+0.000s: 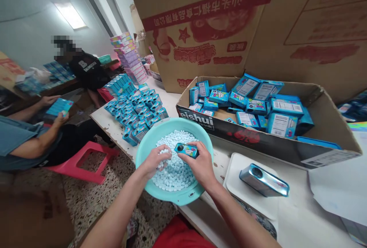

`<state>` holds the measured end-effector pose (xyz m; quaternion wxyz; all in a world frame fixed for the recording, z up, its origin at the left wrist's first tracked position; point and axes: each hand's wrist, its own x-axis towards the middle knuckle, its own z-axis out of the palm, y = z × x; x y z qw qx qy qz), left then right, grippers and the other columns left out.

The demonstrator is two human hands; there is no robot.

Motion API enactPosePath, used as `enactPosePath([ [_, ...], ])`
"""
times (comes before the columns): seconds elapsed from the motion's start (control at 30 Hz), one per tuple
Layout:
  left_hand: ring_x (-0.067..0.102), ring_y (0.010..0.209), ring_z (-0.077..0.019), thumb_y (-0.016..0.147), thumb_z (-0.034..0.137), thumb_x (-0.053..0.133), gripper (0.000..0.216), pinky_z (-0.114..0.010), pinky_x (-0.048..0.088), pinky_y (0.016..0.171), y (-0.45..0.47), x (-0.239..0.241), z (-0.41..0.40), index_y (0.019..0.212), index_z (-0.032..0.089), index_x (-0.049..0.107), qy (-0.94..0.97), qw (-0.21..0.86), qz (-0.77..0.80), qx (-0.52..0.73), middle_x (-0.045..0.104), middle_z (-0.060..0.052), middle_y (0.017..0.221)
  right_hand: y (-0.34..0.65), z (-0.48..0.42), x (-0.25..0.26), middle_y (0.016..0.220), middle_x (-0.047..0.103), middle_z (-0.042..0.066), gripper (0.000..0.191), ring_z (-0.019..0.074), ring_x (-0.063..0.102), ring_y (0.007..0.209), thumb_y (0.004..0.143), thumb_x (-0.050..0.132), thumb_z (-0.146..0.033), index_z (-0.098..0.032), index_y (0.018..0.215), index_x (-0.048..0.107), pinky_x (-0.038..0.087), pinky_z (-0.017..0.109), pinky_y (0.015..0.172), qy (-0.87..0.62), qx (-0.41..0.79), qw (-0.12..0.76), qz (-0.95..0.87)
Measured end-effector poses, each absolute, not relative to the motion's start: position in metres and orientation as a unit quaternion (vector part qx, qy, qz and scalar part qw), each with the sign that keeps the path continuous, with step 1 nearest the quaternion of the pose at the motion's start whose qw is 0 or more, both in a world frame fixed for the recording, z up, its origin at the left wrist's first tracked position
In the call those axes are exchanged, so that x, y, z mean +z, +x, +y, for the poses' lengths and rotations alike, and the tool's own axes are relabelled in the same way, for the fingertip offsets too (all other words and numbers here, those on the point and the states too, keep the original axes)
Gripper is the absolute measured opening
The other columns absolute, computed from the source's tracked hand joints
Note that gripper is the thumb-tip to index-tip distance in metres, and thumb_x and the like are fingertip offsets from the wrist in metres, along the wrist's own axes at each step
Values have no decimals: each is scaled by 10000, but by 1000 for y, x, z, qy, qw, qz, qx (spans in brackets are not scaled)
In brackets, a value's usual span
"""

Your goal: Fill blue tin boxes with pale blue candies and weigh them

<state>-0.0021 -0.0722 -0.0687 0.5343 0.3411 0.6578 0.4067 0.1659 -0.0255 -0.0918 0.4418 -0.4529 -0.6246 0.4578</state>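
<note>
Over a turquoise basin [143, 137], my right hand [202, 163] grips a small blue candy tin [187, 150], whose top has a dark round opening. My left hand [156, 160] is curled around some pale round candies [164, 154], just left of the tin and apart from it. Beneath both hands, the basin holds a heap of loose whitish-blue candies [174, 179]. To the right, another blue tin [263, 181] lies on a white scale [235, 163], its round dark opening showing.
Several blue tins [140, 106] stand in rows left of the basin. A cardboard box [223, 129] of tins sits behind, against large cartons [206, 30]. Two other people sit at left, one holding a blue pack [59, 107], near a pink stool [83, 163].
</note>
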Motion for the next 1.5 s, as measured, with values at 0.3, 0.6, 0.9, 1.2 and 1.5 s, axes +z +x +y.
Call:
enactPosePath([
  [0.3,569,528,-118,655,368,653,262,-221,439,487,33,-50,-41,773,186,507,172,506,471,702,570,30,619,162,-29,-95,863,624,19,318,219,581,845,608,800,-308,-218,846,609,433,332,739,-392,426,357,-733],
  [0.6,555,476,-100,661,363,682,272,-200,412,464,43,-48,-33,705,162,503,227,429,540,688,539,51,559,162,-27,-95,850,630,13,315,217,588,839,603,800,-324,-223,835,613,444,332,751,-393,447,415,-688],
  [0.9,522,441,-95,695,371,665,246,-208,416,469,52,-40,-36,714,170,524,273,420,540,676,530,53,504,165,-31,-91,845,636,17,305,224,595,852,632,791,-343,-232,864,627,448,342,767,-385,436,441,-683],
  [1.2,516,512,-84,716,397,656,306,-200,421,475,53,-41,-35,595,159,506,289,405,545,674,522,31,576,167,-29,-94,857,628,14,322,216,594,844,629,789,-359,-227,877,631,449,332,763,-380,450,444,-676],
  [1.5,372,376,-44,734,421,643,321,-165,262,359,49,-42,-38,613,166,491,281,430,558,651,457,55,466,165,-29,-94,838,617,15,328,215,586,823,625,792,-373,-221,859,621,448,330,742,-377,456,427,-684],
])
